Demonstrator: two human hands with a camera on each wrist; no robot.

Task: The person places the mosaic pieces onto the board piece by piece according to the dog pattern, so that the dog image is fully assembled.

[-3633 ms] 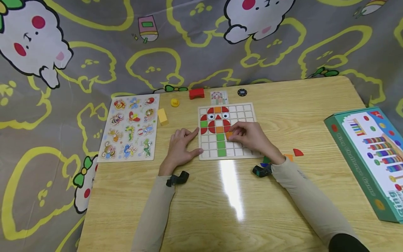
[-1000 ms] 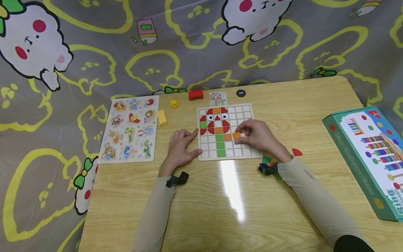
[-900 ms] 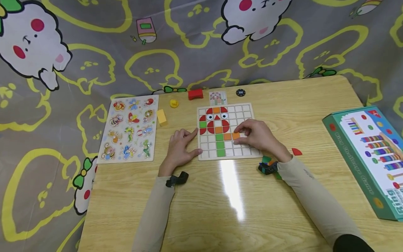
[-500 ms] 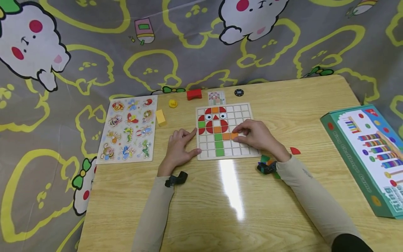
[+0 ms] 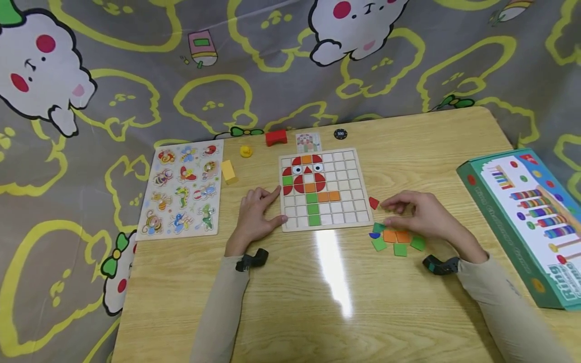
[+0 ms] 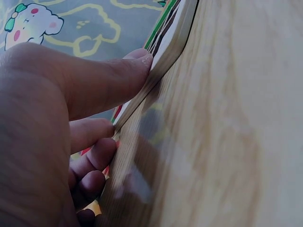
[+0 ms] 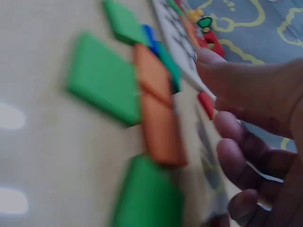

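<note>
A square-celled wooden board (image 5: 342, 218) lies on the table, part-filled with red, green and orange tiles and two eye pieces. My left hand (image 5: 255, 217) rests at its left edge; in the left wrist view the thumb (image 6: 113, 82) touches the rim. My right hand (image 5: 424, 217) hovers right of the board with fingers loosely bent and nothing between them. Just left of its fingertips lies a red tile (image 5: 373, 202). Below them are loose orange tiles (image 5: 389, 236), green tiles (image 5: 400, 249) and a small blue piece (image 5: 374, 235). An orange tile (image 5: 334, 196) sits in a cell.
An insect picture board (image 5: 177, 191) lies left, beside a yellow block (image 5: 229, 172). A rubber duck (image 5: 246, 151), red block (image 5: 276, 137), pattern card (image 5: 308, 142) and black chip (image 5: 340, 134) line the back. A green game box (image 5: 522, 227) stands right.
My right hand brought an orange tile to the cell right of another orange one and let it go. Then it drew back rightward over the loose tiles. My left hand stayed at the board's edge.
</note>
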